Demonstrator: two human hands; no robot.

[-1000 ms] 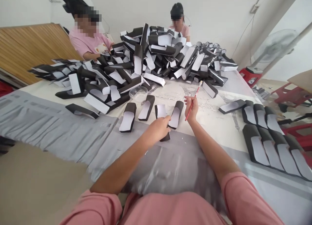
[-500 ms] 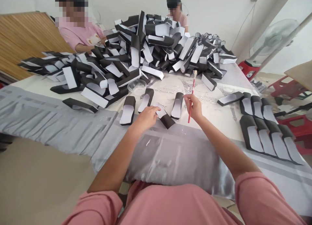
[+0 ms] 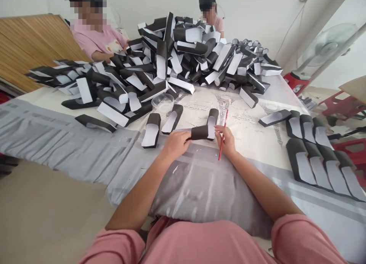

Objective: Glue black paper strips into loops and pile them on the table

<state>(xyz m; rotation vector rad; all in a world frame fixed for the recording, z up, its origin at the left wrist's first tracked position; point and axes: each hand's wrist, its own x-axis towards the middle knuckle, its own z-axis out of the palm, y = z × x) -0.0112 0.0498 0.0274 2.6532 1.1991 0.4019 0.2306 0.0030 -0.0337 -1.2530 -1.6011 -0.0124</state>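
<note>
My left hand (image 3: 177, 143) is closed on one end of a black-and-white paper shoe (image 3: 200, 133), which lies sideways just above the tabletop. Its black end points right and overlaps another paper shoe (image 3: 211, 119) standing behind it. In my right hand (image 3: 227, 140) is a thin brush (image 3: 226, 117) with a red handle, its pale bristles pointing up and away from me. The fingertips of that hand are close to the black end; whether they touch it I cannot tell. Two more paper shoes, one upright (image 3: 151, 131) and one tilted (image 3: 172, 119), lie left of my hands.
A big heap of paper shoes (image 3: 160, 62) covers the far side. A clear plastic bowl (image 3: 162, 102) sits in front of it. Finished-looking rows of paper shoes (image 3: 307, 161) lie at the right. Two people (image 3: 97, 39) work behind the heap. A fan (image 3: 326, 47) stands back right.
The paper shoe by my left hand has turned from slanting toward me to lying sideways, black end right. My right hand has come lower, bringing the brush nearer to me.
</note>
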